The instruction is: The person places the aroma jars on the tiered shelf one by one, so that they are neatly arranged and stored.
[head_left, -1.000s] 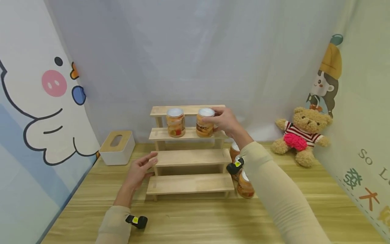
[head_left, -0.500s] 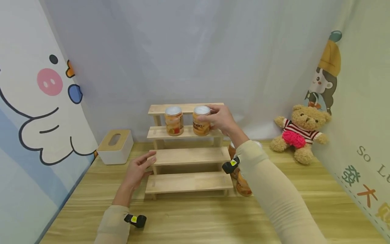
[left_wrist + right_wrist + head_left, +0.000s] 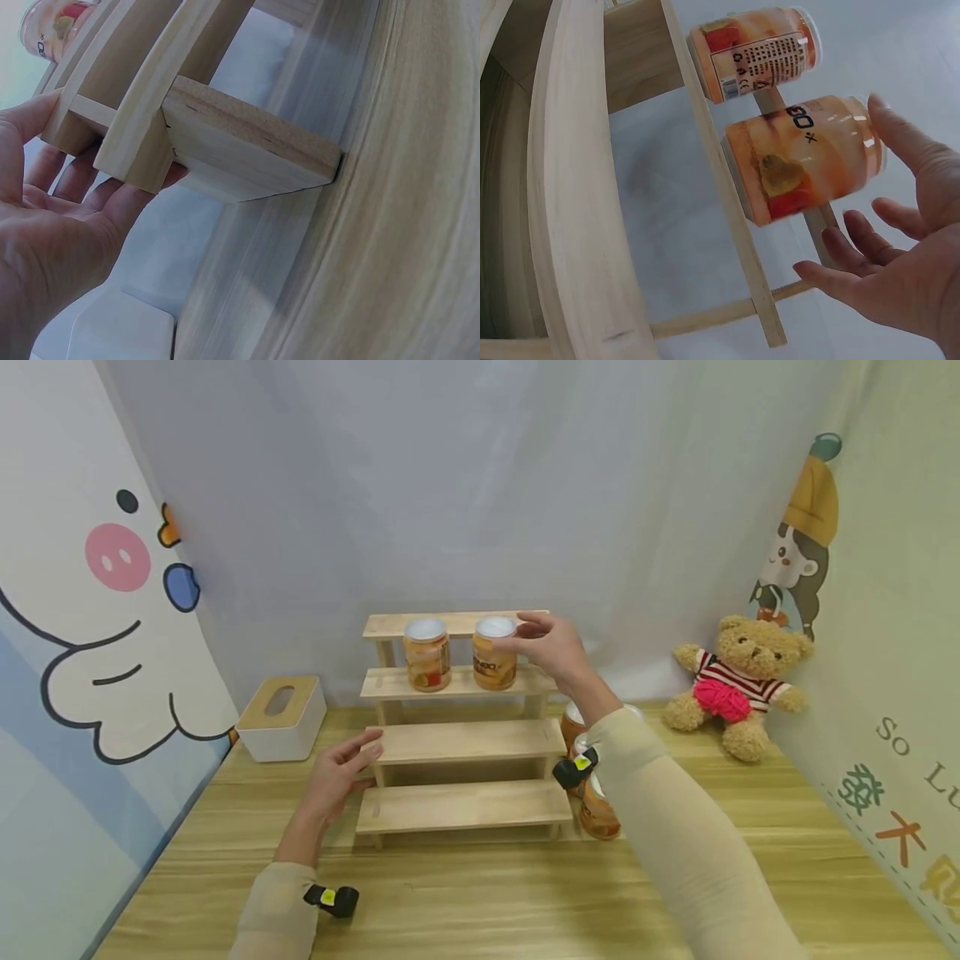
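Observation:
A four-tier wooden step shelf stands on the table. On its second tier from the top sit two orange-labelled cans with pale lids, a left can and a right can. My right hand is beside the right can, thumb near the lid and the other fingers spread apart from the label, as the right wrist view shows. My left hand holds the shelf's left end. In the left wrist view its thumb lies on one tier's edge, and several fingers reach under the tier below.
Several more orange cans stand on the table right of the shelf, partly behind my right sleeve. A white tissue box with a wooden top is at the left. A teddy bear sits at the back right, against the wall.
My right hand has let go of the right can and drawn slightly to the right; the can stays on its tier. My left hand keeps its hold on the shelf. The view shifts a little.

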Motion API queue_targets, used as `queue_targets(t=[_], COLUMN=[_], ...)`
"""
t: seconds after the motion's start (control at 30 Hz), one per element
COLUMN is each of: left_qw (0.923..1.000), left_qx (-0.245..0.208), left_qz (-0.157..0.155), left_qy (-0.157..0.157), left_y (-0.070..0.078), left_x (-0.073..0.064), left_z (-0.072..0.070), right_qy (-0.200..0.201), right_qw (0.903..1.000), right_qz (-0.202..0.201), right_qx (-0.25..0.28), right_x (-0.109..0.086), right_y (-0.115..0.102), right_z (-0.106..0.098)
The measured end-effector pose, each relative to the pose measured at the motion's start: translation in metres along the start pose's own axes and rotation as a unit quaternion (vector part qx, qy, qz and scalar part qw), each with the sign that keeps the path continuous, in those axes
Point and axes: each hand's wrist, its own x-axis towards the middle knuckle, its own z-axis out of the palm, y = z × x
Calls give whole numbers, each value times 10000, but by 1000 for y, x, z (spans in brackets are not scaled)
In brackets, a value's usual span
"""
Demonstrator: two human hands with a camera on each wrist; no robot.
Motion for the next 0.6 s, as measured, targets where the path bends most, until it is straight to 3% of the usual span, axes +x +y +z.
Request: queue_targets(t=[0.2, 0.4, 0.6], left_qw=[10000, 10000, 10000], left_qx=[8, 31, 12], left_qz=[-42, -13, -54], left_qy=[4, 18, 12], left_y=[1, 3, 3], left_x=[0, 0, 0], left_z=[1, 0, 2], right_qy=[-82, -104, 210], right_qw=[9998, 9997, 9966], right_qz=[-69, 67, 286], right_qx=[161, -209, -743], right_x=[-14, -34, -51], right_y=[13, 33, 59], right_z=[-39, -73, -99])
